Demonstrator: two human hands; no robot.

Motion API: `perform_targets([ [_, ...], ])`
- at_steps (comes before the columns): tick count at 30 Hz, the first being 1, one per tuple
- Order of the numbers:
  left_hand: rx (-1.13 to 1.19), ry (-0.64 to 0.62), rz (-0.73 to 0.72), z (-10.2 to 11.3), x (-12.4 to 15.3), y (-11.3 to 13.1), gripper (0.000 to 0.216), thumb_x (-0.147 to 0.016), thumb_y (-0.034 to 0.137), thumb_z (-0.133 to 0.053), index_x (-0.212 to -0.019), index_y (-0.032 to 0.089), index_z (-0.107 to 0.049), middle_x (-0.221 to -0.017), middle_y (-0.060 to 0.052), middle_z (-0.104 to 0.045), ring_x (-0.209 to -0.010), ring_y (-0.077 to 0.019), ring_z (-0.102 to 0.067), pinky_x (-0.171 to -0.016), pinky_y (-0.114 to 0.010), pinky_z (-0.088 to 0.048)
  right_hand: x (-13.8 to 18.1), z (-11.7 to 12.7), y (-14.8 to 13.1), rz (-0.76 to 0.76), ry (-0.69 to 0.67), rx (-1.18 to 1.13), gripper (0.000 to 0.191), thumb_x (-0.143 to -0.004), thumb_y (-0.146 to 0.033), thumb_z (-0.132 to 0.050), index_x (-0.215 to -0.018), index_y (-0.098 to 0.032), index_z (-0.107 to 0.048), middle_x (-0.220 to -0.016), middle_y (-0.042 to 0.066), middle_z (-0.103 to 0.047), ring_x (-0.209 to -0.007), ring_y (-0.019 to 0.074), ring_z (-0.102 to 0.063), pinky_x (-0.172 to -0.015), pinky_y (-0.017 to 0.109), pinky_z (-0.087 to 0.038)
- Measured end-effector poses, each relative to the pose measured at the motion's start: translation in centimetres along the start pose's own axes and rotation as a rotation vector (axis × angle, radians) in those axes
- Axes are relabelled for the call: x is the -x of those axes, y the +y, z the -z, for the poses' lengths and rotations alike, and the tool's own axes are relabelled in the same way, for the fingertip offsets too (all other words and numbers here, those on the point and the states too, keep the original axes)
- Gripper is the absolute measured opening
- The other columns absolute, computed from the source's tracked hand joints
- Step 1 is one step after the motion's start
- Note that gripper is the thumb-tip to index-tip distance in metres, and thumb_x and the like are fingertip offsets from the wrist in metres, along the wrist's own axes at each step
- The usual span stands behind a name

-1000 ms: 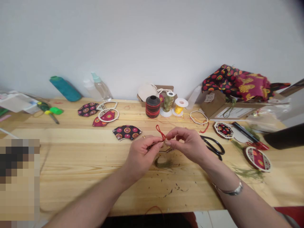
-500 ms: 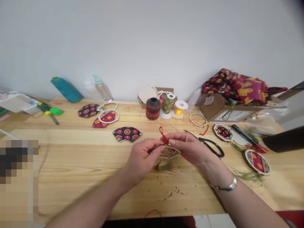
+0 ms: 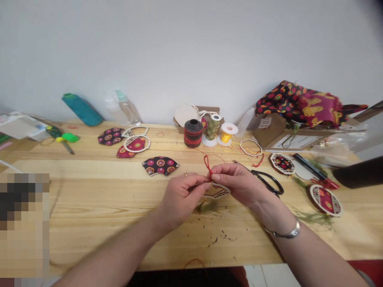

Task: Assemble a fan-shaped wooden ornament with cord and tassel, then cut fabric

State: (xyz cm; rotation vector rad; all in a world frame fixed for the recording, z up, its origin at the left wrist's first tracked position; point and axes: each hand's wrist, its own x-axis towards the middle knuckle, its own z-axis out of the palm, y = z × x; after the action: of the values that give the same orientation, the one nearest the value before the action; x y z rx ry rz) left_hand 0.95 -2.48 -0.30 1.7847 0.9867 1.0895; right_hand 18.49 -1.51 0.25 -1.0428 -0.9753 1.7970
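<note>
Between my hands is a fan-shaped ornament [image 3: 220,190] with a pale openwork wooden frame. My left hand [image 3: 182,197] pinches its left side between thumb and fingers. With thumb and forefinger, my right hand [image 3: 236,181] grips the base of a red cord loop [image 3: 207,161] standing up from the ornament's top edge. An olive-green tassel [image 3: 208,206] hangs below the ornament, partly in shadow. Just beyond my left hand lies a fan-shaped piece of dark patterned fabric [image 3: 160,165]. Black-handled scissors [image 3: 273,183] rest beside my right wrist, partly covered by it.
Thread spools [image 3: 193,133] stand near the wall. At the right are a cardboard box [image 3: 269,131] heaped with fabric, a black marker [image 3: 309,165] and finished ornaments [image 3: 325,200]. A teal cone of thread [image 3: 82,109], bottles [image 3: 127,107] and a screwdriver [image 3: 64,142] sit at the left.
The red loop stands a little taller and has shifted slightly right along with the ornament. Both hands keep nearly the same grip. The whole view has tilted slightly.
</note>
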Motion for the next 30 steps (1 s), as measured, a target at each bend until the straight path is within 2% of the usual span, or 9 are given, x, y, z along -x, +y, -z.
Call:
perform_targets([
  [14,0.056,0.037,0.063,-0.12,0.19,-0.18,0.016,-0.079,0.013,-0.065,-0.09,0.019,-0.075,-0.078,-0.001,-0.077,-0.068,-0.0117,-0.069,-0.065,-0.02,-0.057,-0.08,-0.14,0.05,0.043,0.06,0.01,0.019,-0.054,-0.03,-0.087,-0.066,-0.021,-0.075,-0.066,-0.002,-0.072,-0.061,0.009,-0.059,-0.065,0.025,-0.045],
  [21,0.083,0.063,0.147,-0.24,0.24,-0.23,0.015,-0.078,0.015,-0.067,-0.09,0.019,-0.075,-0.083,-0.002,-0.077,-0.073,-0.0122,-0.07,-0.069,-0.02,-0.058,-0.1,-0.04,0.17,0.044,0.071,0.036,0.022,-0.054,-0.033,-0.087,-0.066,-0.02,-0.075,-0.065,-0.001,-0.071,-0.06,0.0089,-0.057,-0.063,0.025,-0.043],
  [30,0.053,0.087,0.09,-0.1,0.17,-0.43,0.014,-0.078,0.014,-0.065,-0.087,0.018,-0.074,-0.079,-0.001,-0.076,-0.07,-0.0112,-0.069,-0.066,-0.019,-0.057,0.0,0.1,0.17,0.094,0.037,0.072,0.017,-0.059,-0.029,-0.084,-0.073,-0.024,-0.076,-0.073,-0.001,-0.073,-0.065,0.009,-0.061,-0.069,0.025,-0.047],
])
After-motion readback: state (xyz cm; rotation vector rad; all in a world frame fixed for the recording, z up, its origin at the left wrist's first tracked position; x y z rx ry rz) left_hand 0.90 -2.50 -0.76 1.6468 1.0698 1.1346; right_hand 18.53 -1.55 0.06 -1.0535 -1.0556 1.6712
